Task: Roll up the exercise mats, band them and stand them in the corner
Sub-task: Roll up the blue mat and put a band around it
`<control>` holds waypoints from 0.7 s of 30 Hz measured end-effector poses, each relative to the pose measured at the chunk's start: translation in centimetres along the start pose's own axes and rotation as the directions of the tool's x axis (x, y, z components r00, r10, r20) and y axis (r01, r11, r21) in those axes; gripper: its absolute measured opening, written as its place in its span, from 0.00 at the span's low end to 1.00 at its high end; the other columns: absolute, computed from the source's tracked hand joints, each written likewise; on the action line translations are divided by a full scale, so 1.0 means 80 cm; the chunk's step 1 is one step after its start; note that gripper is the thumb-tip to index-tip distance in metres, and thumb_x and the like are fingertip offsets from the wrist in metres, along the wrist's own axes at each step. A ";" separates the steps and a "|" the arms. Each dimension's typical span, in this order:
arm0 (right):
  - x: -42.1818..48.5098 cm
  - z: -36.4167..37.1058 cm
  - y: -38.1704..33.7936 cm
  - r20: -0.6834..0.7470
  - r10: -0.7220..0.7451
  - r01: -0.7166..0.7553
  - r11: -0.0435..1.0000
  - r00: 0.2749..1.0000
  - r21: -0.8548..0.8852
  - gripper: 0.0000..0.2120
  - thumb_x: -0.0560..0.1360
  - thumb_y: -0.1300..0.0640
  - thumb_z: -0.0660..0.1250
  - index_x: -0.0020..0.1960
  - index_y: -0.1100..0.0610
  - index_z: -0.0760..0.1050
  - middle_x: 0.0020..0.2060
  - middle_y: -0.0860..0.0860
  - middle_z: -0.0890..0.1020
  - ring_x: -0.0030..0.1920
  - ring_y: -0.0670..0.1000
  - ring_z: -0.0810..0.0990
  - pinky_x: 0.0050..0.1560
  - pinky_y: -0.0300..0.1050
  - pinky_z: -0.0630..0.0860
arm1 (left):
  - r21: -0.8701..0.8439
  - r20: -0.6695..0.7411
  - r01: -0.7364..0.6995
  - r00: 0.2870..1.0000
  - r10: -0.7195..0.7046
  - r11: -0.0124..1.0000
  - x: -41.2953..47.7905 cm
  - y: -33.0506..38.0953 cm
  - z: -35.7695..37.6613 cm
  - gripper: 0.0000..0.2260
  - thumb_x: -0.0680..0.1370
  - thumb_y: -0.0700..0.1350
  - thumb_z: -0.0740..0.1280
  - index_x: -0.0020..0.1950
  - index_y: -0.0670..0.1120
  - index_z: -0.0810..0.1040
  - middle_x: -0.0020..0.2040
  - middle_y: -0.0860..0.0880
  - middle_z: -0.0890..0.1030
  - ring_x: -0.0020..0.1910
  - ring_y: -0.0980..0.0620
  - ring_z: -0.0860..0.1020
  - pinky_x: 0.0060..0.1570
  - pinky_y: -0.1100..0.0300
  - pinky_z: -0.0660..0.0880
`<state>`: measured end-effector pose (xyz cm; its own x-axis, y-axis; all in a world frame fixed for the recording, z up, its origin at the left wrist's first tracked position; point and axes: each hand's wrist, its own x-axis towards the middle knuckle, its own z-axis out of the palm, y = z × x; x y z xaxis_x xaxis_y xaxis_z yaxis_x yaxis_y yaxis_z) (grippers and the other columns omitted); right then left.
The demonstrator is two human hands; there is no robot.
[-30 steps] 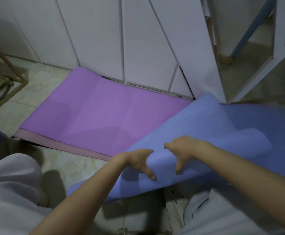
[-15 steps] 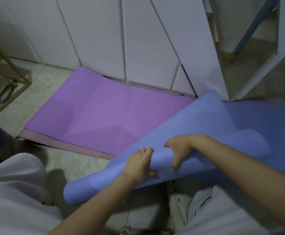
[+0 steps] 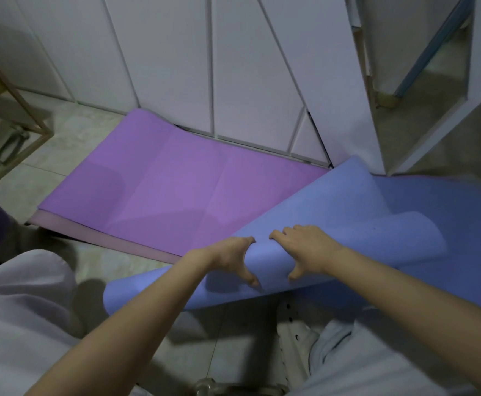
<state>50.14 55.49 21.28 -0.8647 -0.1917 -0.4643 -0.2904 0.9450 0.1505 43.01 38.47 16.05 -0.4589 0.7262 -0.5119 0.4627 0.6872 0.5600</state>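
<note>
My left hand (image 3: 229, 260) and right hand (image 3: 305, 252) gripped the first loose curl of the blue foam mat (image 3: 339, 207); the creased purple foam mat (image 3: 176, 184) lay flat, nothing banded yet.

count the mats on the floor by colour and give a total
purple mat: 1
blue mat: 1
total: 2
A paler strip shows under the purple mat's near edge; I cannot tell whether it is a third mat or an underside, so it is not counted.
</note>
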 end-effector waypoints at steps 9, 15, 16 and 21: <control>0.020 -0.024 0.012 0.086 -0.041 0.036 0.998 0.995 0.053 0.31 0.67 0.46 0.73 0.64 0.55 0.67 0.55 0.54 0.78 0.54 0.55 0.76 0.45 0.45 0.67 | 0.297 -0.532 0.122 0.845 0.057 0.947 -0.021 0.010 0.056 0.39 0.65 0.57 0.73 0.71 0.50 0.62 0.57 0.48 0.73 0.55 0.45 0.74 0.50 0.54 0.68; 0.027 -0.030 0.012 0.281 -0.081 0.030 0.983 0.956 0.181 0.31 0.66 0.45 0.75 0.65 0.53 0.68 0.57 0.52 0.77 0.55 0.54 0.76 0.50 0.44 0.71 | 0.304 -0.601 0.116 0.794 0.095 0.946 -0.019 0.010 0.081 0.40 0.49 0.58 0.78 0.57 0.49 0.69 0.38 0.50 0.76 0.33 0.48 0.77 0.30 0.61 0.70; 0.026 -0.029 0.013 0.296 -0.079 0.019 0.979 0.952 0.201 0.32 0.66 0.45 0.75 0.65 0.52 0.68 0.58 0.52 0.77 0.56 0.53 0.76 0.51 0.45 0.72 | 0.263 -0.575 0.097 0.815 0.075 0.960 -0.018 0.009 0.080 0.36 0.55 0.56 0.77 0.58 0.49 0.69 0.41 0.49 0.77 0.38 0.46 0.78 0.34 0.59 0.71; 0.018 -0.014 0.013 0.201 -0.080 0.042 0.982 0.976 0.186 0.33 0.66 0.42 0.74 0.66 0.49 0.65 0.59 0.49 0.76 0.56 0.52 0.75 0.52 0.46 0.70 | 0.178 -0.427 0.068 0.904 0.015 0.982 -0.010 0.000 0.059 0.27 0.70 0.53 0.70 0.65 0.48 0.67 0.57 0.47 0.77 0.54 0.43 0.76 0.46 0.54 0.68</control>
<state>48.14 55.88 21.74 -0.7388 -0.2096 -0.6406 -0.2450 0.9689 -0.0345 46.97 37.96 13.38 -0.7319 0.6582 -0.1763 0.5582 0.7275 0.3990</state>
